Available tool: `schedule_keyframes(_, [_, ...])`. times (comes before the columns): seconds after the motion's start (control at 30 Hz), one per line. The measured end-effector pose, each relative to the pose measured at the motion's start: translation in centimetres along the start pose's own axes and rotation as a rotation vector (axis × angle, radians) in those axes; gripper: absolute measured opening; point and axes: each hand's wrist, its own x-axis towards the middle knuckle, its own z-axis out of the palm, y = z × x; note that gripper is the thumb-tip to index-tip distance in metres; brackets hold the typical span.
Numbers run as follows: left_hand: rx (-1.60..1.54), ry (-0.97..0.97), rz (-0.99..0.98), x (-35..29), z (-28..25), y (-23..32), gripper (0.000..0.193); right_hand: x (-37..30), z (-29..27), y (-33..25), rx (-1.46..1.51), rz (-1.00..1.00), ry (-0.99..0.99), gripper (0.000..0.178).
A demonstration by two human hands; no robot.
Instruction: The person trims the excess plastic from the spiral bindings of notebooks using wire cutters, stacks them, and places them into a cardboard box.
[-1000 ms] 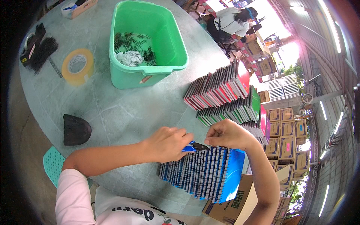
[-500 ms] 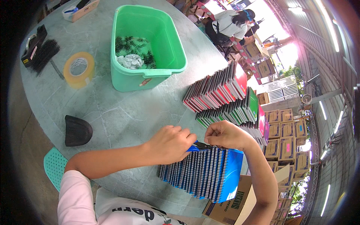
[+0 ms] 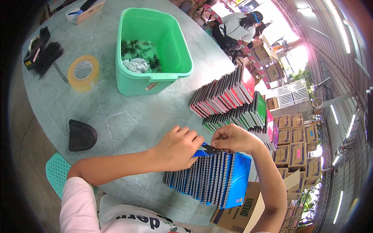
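Observation:
My left hand (image 3: 178, 144) is closed around blue-handled pliers (image 3: 201, 153), whose dark jaws point right toward my other hand. Thumb and fingers pinched, my right hand (image 3: 230, 139) is at the far end of the stack of blue spiral notebooks (image 3: 206, 180), beside the jaws. What sits between its fingertips is too small to make out; it may be a wire end. The notebooks stand in a tight row with their black coil bindings facing up, and the rightmost one shows its blue cover.
Red notebooks (image 3: 223, 93) and green notebooks (image 3: 243, 114) stand beyond. A green bin (image 3: 134, 83) holds wire coils and crumpled paper. Tape (image 3: 83, 73), a black curved piece (image 3: 82, 136) and a tape dispenser (image 3: 37, 48) lie left. A cardboard box (image 3: 237, 206) is near right; another person (image 3: 237, 29) sits beyond.
The pliers' handles are spread wider than before, and my left fingers have loosened a little around them. My right hand stays pinched in nearly the same place.

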Motion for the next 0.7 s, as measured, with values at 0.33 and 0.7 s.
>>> schedule_keyframes(0.33, [-0.076,-0.114,-0.042,-0.2,0.3,-0.4,0.024,0.0,0.1,-0.4,-0.062,-0.032,0.024,0.023])
schedule_keyframes(0.7, [0.000,-0.047,0.004,0.7,-0.7,1.5,0.031,0.2,0.1,0.4,-0.052,-0.033,0.037,0.025])
